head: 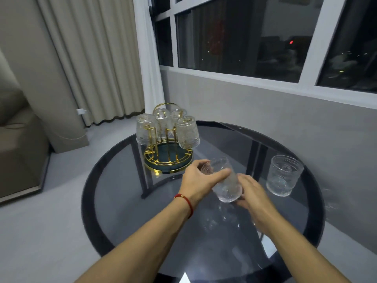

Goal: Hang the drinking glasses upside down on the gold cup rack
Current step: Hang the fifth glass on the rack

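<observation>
A: In the head view, both hands meet at the frame's centre; the left hand [201,179] has its fingers wrapped over the tilted glass [223,181], the right hand [252,196] cups the glass's lower end from the right, fingers curled to it. What could slip?

B: The glass looks mid-turn, neither upright nor inverted; a smooth wall passed between two grips could slide out and strike the glass table [114,180] (hard on hard, so likely a chip). The other risk, he judges, lies at the gold cup rack [168,160], upper left of centre: four hung glasses [186,132] crowd its pegs, and a fifth brought in carelessly could knock one.

A: And room to move?

B: Open tabletop lies between hands and rack; the near pegs seem free, though that is hard to tell. One upright glass [284,177] waits at right, near the table's edge but apart from the right hand; an elbow swing there could nudge it off.
</observation>
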{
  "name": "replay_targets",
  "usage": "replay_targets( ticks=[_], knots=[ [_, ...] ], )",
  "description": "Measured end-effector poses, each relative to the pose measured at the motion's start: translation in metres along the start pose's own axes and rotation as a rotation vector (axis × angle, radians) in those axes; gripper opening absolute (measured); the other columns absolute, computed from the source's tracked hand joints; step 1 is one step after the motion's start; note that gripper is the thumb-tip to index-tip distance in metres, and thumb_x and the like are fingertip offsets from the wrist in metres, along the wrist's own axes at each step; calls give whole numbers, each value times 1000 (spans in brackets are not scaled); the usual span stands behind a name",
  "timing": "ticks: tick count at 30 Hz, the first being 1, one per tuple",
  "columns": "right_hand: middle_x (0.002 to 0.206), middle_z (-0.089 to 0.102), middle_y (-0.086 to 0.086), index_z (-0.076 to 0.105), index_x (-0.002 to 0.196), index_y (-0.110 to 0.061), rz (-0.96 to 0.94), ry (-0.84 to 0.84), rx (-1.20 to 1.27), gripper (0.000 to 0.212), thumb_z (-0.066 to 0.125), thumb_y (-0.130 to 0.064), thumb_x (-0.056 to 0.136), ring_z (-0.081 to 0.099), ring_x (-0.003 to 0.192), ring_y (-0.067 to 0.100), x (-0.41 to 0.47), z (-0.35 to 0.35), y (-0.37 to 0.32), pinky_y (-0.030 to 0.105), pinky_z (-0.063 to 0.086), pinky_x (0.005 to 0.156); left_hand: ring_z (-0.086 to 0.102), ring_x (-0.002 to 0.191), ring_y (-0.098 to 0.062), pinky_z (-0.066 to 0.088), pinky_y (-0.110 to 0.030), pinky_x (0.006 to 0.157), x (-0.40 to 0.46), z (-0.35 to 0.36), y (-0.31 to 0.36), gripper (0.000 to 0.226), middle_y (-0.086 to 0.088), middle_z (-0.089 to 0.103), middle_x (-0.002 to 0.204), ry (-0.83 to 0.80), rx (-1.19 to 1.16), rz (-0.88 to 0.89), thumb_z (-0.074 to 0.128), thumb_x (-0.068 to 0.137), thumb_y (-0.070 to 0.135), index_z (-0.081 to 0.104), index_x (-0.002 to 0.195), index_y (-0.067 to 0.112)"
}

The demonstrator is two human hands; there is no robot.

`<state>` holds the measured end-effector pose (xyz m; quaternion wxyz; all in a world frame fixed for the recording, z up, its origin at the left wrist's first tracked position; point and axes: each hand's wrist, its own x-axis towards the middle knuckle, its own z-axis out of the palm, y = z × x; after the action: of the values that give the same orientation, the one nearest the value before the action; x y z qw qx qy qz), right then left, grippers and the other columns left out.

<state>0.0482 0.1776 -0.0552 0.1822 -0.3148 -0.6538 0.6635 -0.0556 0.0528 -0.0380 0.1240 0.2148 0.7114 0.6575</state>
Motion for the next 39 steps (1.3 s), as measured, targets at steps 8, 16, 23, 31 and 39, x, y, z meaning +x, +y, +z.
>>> replay_targets(
  ticks=[8,16,23,31,39],
  knots=[
    [126,75,18,67,122,-13,-123,-122,394,27,55,-31,107,78,102,21,-5,54,-16,39,63,76,67,111,-9,58,-36,94,14,-54,-10,64,8,73,115,2,-160,-18,57,79,76,70,119,26],
    [142,61,-10,53,143,-34,-627,8,-323,66,77,-55,86,59,126,9,-5,100,-95,37,51,102,-10,157,-23,-5,-59,123,19,-83,-83,65,-2,-2,172,14,1033,134,26,104,56,12,162,31],
    [148,56,7,49,151,-23,-816,63,-566,71,78,-43,89,53,134,22,27,172,-164,38,46,110,-8,157,-30,-3,-62,122,24,-78,-92,74,-10,-5,172,-1,1179,121,25,101,56,-2,162,25],
    [151,56,7,51,152,-19,-764,16,-679,68,75,-37,91,47,143,27,56,213,-165,44,41,112,1,156,-30,0,-63,122,21,-77,-85,70,-14,13,169,29,1194,137,27,102,49,10,162,16],
    [148,61,8,54,148,-15,-757,-27,-851,66,75,-42,91,52,141,29,74,229,-147,56,41,116,-3,157,-31,-2,-65,121,17,-78,-79,68,-16,7,170,-14,1198,140,27,103,45,11,162,15]
  ],
)
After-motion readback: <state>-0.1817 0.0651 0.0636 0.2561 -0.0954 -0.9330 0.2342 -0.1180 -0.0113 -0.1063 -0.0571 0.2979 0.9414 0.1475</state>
